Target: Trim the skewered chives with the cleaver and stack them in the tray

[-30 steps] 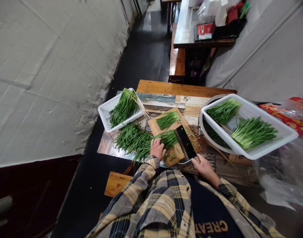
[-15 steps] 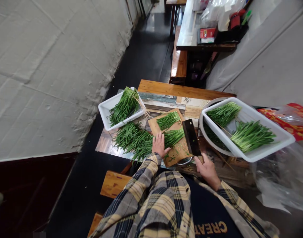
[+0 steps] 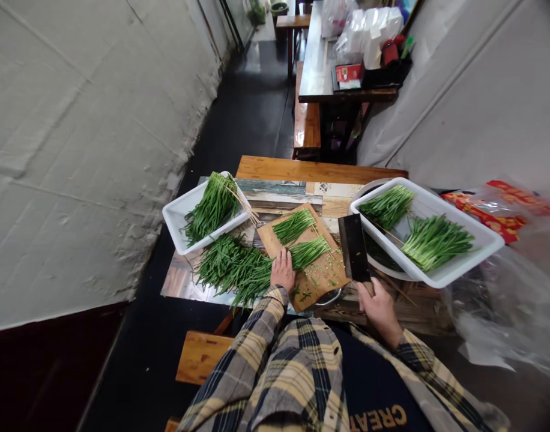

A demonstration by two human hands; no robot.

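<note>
My left hand (image 3: 283,270) presses down on a bunch of garlic chives (image 3: 309,252), fingers together over the stalks. Its pale cut ends point right on the wooden cutting board (image 3: 320,288); the leafy ends join a loose green heap (image 3: 232,270) on the left. Farther up the board lies a shorter trimmed bunch (image 3: 295,225). In my right hand (image 3: 379,307) is the handle of a dark cleaver (image 3: 353,247), its blade at the board's right edge, apart from the chives. Small green and white trimmings are scattered over the board.
A white tub (image 3: 180,219) of chives with thin wooden sticks stands at the left. Another white tub (image 3: 486,243) with two bunches rests over a round metal basin (image 3: 369,187) at right. Plastic bags (image 3: 491,306) lie beyond it. A wooden bench (image 3: 320,170) borders the far side.
The cleaver has moved right, away from the cut ends of the chives. More trimmings show on the board. My left hand stays on the bunch; the whole view has shifted slightly.
</note>
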